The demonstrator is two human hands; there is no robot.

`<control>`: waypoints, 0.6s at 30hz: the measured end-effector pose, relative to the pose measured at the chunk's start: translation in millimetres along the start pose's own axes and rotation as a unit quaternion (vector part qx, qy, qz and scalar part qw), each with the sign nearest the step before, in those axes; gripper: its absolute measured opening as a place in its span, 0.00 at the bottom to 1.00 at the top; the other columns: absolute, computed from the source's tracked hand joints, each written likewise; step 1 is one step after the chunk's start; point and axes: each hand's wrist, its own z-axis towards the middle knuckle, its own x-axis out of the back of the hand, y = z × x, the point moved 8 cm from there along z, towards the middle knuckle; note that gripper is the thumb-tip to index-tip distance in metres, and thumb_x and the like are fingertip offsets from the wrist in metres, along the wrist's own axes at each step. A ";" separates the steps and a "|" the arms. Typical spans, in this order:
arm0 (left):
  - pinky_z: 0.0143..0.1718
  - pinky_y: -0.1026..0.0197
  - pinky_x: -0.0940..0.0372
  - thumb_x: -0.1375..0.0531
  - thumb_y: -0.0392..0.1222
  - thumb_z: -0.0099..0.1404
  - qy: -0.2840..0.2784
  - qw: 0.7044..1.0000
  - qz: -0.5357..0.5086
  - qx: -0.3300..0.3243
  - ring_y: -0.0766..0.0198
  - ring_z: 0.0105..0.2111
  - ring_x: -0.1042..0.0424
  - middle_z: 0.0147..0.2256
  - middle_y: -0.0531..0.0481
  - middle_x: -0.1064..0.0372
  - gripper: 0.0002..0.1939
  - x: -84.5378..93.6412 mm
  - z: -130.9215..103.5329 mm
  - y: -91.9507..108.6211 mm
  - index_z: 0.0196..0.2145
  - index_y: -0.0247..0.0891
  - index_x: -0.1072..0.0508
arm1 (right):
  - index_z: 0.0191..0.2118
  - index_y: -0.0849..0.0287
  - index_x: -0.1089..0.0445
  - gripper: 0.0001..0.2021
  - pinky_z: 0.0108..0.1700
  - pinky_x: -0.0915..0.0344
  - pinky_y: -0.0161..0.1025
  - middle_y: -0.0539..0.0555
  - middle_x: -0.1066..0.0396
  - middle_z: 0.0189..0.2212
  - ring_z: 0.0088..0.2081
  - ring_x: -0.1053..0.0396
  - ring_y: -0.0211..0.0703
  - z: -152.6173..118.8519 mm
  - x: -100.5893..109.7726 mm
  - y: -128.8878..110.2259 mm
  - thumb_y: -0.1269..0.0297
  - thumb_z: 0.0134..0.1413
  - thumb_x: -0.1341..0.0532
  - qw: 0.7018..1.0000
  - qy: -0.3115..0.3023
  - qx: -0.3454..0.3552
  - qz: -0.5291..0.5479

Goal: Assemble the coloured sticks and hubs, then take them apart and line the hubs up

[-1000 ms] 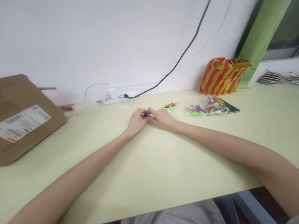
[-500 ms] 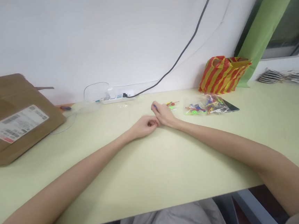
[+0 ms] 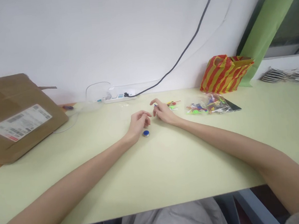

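On the pale green table a small round piece with a blue top [image 3: 146,133] lies just below the fingers of my left hand [image 3: 138,125]. That hand is loosely curled, fingers apart, with nothing visible in it. Close by on the right, my right hand [image 3: 164,113] rests bent at the wrist, its index finger raised. A bit of blue [image 3: 155,105] shows between its fingers; the rest of that piece is hidden. Behind this hand lie small red, yellow and green plastic parts [image 3: 173,105], partly covered by it.
Clear bags of coloured plastic parts [image 3: 215,104] lie on the right, over a dark flat object [image 3: 234,106]. Behind them stands a red-and-yellow striped bag [image 3: 226,74]. A cardboard box [image 3: 14,99] is at left. Against the wall sits a power strip [image 3: 117,98] with a black cable [image 3: 176,62].
My left hand has moved left, away from the right hand, and its fingers have loosened. The round blue-topped piece now shows on the table. My right hand's index finger has lifted.
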 end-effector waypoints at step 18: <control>0.54 0.50 0.31 0.45 0.40 0.62 -0.055 0.979 0.186 -0.063 0.54 0.44 0.24 0.45 0.44 0.21 0.16 -8.9 4.4 -6.2 0.42 0.38 0.19 | 0.49 0.55 0.36 0.13 0.20 0.45 0.31 0.46 0.31 0.25 0.19 0.37 0.35 6.4 -2.5 19.1 0.56 0.63 0.44 0.987 -0.010 -0.072 0.145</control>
